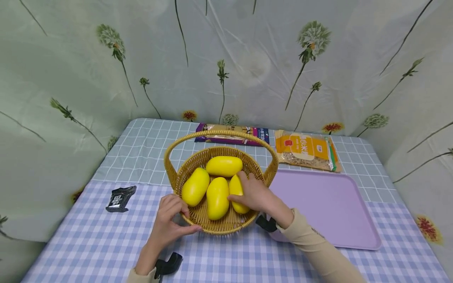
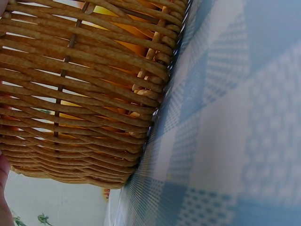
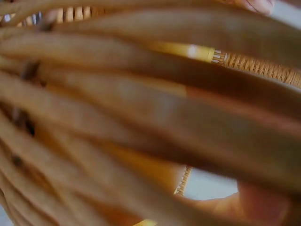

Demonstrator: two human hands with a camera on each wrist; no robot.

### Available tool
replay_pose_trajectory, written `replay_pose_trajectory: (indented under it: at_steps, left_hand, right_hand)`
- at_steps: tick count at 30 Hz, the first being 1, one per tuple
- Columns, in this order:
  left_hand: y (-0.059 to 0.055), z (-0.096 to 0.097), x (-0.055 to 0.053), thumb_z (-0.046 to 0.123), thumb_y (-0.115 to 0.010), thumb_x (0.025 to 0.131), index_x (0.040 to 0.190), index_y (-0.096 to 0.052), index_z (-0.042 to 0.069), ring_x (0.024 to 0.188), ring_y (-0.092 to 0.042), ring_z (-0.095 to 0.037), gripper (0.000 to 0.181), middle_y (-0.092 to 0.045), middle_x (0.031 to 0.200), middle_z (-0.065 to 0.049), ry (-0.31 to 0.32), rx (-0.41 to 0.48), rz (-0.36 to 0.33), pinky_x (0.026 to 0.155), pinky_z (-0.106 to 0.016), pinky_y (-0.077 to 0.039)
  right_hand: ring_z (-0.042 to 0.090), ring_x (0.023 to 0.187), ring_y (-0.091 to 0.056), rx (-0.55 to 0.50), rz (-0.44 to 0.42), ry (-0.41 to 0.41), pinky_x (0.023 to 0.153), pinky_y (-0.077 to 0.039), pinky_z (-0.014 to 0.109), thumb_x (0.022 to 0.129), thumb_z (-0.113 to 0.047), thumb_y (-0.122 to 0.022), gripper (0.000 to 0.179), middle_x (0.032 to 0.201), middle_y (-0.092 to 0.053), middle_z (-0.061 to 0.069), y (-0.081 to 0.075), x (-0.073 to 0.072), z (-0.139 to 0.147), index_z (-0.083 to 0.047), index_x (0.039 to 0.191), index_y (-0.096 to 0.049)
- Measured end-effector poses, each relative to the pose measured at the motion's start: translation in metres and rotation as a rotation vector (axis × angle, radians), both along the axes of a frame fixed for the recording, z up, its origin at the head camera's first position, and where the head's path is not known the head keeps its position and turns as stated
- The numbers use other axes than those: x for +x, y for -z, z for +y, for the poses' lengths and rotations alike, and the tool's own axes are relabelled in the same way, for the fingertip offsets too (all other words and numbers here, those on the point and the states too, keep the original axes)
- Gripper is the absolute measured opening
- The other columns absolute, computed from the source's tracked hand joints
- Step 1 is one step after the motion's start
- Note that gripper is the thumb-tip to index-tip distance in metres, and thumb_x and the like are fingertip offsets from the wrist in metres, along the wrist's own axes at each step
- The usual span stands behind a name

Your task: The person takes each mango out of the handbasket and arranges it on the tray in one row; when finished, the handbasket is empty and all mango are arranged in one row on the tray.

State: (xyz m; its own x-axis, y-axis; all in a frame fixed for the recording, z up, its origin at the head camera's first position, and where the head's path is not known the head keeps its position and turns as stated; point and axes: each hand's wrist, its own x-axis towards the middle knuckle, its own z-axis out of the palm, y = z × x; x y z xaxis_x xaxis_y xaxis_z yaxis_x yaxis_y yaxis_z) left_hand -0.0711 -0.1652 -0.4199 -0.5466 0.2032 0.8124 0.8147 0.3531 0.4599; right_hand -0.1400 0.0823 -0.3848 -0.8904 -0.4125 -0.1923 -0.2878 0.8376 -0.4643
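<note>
A woven wicker basket [image 1: 226,231] with a tall arched handle stands on the checked cloth, several yellow mangoes inside it. At the basket's near left rim, my left hand [image 1: 169,220] grips the edge, thumb along the front and fingers over the side. My right hand [image 1: 253,193] reaches over the right rim and holds the rightmost mango [image 1: 236,185] between thumb and fingers. Beside that fruit lies another mango [image 1: 217,198]. The left wrist view shows the basket's woven side [image 2: 80,108] close up; in the right wrist view, blurred wicker strands [image 3: 141,117] hide most of the right hand.
To the right, a flat purple tray [image 1: 318,204] lies on the cloth, partly behind my right forearm. A yellow-orange grain bag [image 1: 308,151] and a purple packet [image 1: 230,133] lie at the back. A small black wrapper [image 1: 120,198] is on the left.
</note>
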Motion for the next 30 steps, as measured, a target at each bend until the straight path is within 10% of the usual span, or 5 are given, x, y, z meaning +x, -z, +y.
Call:
replay_pose_trajectory:
  at_steps: [30]
  left_hand:
    - [0.003, -0.001, 0.000, 0.049, -0.076, 0.075, 0.068, -0.049, 0.011, 0.072, -0.043, -0.017, 0.047, -0.048, 0.067, 0.002, -0.011, -0.001, -0.030, 0.082, -0.032, -0.026]
  right_hand:
    - [0.030, 0.083, -0.057, -0.027, 0.030, 0.052, 0.070, -0.047, 0.043, 0.085, -0.042, -0.070, 0.081, 0.113, -0.052, 0.026, -0.002, 0.007, -0.002, -0.005, 0.144, -0.029]
